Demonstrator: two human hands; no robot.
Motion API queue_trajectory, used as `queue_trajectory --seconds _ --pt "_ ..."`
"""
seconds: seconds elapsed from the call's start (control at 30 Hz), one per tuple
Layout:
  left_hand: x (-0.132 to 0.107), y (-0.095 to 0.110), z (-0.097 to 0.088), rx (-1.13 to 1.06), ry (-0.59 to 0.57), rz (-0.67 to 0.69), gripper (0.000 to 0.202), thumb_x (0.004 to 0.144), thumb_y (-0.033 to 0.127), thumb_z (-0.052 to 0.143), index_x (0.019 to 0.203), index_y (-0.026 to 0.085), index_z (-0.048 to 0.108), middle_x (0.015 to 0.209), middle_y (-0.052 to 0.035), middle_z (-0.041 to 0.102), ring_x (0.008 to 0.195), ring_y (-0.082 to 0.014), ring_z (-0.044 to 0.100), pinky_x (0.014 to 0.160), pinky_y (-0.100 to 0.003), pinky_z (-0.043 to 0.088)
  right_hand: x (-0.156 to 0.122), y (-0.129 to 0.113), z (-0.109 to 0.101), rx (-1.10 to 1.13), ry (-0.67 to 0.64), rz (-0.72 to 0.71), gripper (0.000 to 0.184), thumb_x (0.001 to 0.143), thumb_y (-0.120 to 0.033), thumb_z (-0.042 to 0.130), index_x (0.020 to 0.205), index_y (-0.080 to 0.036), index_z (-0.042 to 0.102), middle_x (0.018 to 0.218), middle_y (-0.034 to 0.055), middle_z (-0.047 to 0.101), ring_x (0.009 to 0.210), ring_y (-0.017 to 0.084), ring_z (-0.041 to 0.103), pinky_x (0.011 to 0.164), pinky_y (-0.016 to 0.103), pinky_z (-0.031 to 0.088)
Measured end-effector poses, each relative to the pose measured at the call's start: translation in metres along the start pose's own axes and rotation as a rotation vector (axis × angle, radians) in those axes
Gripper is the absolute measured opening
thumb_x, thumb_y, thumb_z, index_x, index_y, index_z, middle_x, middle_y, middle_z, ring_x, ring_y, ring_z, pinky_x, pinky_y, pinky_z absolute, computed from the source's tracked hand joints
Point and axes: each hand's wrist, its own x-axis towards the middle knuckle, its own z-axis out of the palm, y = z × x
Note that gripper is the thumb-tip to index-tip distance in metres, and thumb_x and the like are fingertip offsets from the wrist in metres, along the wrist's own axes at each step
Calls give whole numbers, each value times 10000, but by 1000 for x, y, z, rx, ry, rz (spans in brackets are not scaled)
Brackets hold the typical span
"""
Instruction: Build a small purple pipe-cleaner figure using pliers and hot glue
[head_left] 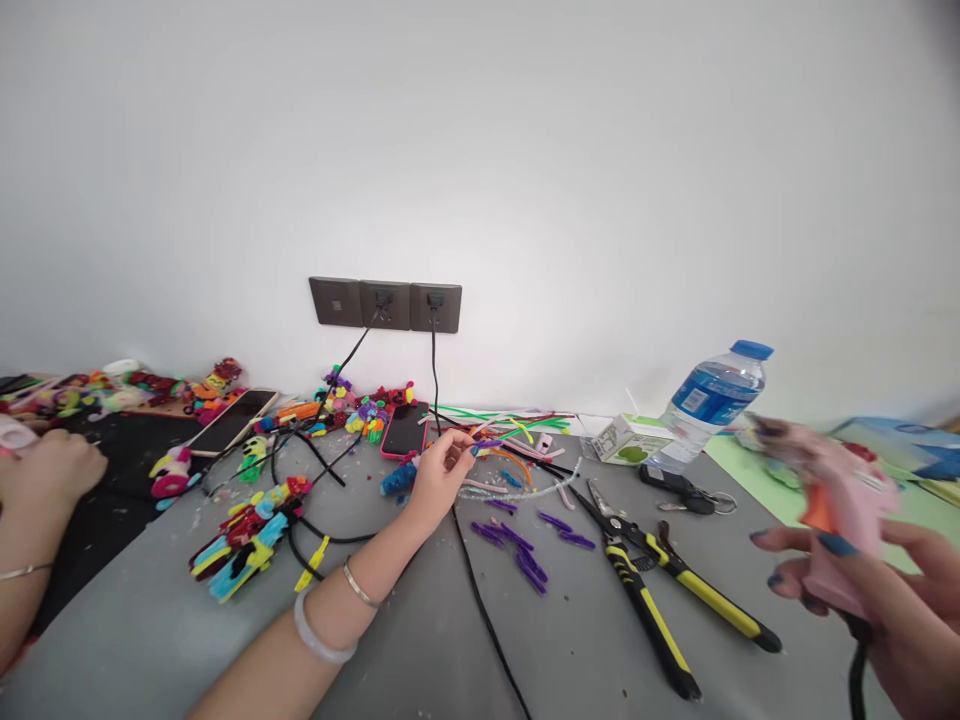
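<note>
My left hand [441,472] reaches forward over the grey table [420,640] and pinches a small purple pipe-cleaner piece [486,447] at its fingertips. My right hand [885,590] at the right edge is closed round a pink glue gun [840,500], which is blurred by motion; its black cord [857,680] hangs down. Short purple pipe-cleaner pieces [525,550] lie just right of my left wrist. Yellow-handled pliers [660,590] rest between my two hands.
Another person's hand [45,475] rests at the far left. Colourful pipe-cleaner figures [247,540], two phones [405,428] [232,420], black cables [480,610], a water bottle [709,405], a small carton [630,440] and keys [686,490] lie about. A wall socket [385,304] sits behind.
</note>
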Motion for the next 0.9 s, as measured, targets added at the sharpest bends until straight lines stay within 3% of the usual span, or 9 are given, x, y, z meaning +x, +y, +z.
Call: queue_trajectory --seconds 0.1,0.2,0.3,0.4,0.57,0.7,0.9 --pt "1 0 0 -39 12 -7 184 827 352 640 875 181 592 757 -8 604 679 -138 587 641 -242 469 20 -29 37 178 -172 43 408 707 -609 728 919 -295 579 549 19 538 429 157 451 363 267 250" --pt "2 0 0 -58 31 -14 179 805 339 657 862 179 600 775 -9 609 682 -130 589 623 -229 461 35 -48 82 218 -438 -10 395 829 -592 637 988 -233 590 570 -9 520 446 113 383 405 250 269" --pt "3 0 0 -88 39 -33 188 784 336 670 866 178 610 771 -8 618 672 -127 598 598 -221 464 47 -46 124 301 -638 -105 347 871 -549 599 972 -223 535 606 -12 566 476 126 453 459 258 373" --pt "4 -1 0 -130 52 -35 205 767 345 683 860 174 619 768 -11 626 672 -129 613 596 -226 485 51 -29 148 409 -680 -116 277 887 -493 603 883 -253 465 566 -53 539 440 112 433 447 243 365" --pt "6 -2 -1 -151 91 23 161 752 299 698 822 164 646 789 -19 649 667 -119 614 632 -234 508 48 0 153 518 -691 -100 410 925 -540 534 673 -236 421 483 -66 408 403 97 353 403 236 290" --pt "7 0 -3 -158 132 -6 176 732 306 721 807 160 657 744 -22 652 654 -129 613 581 -227 493 45 6 151 427 -794 -146 608 937 -646 404 505 -219 431 404 -27 381 372 97 316 390 257 220" --pt "7 2 -2 -235 167 -70 270 696 374 772 795 156 647 763 -23 654 652 -124 602 552 -218 486 42 5 150 372 -809 -163 524 921 -666 421 698 -208 540 410 -46 412 364 101 308 407 255 240"
